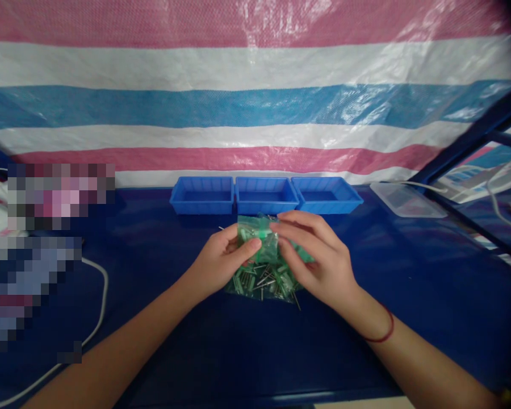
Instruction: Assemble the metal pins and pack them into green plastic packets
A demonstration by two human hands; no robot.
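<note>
A small see-through plastic bag [259,284] with a greenish tint rests low over the table in front of me. Inside it are several thin metal pins and small pale-green pieces; their exact kind is hard to make out. My left hand [221,253] grips the bag's upper left part, its thumb pressed on the front. My right hand [319,250] is at the upper right of the bag, fingers bent around its edge and slightly blurred. A thin pin sticks out near my left fingers.
Three blue plastic bins [266,207] stand in a row behind the bag, on a dark blue tabletop [255,352]. A clear plastic lid or tray [409,200] lies at the back right. A white cable [104,295] curves along the left, near a blurred-out area. Behind hangs a striped sheet [238,108].
</note>
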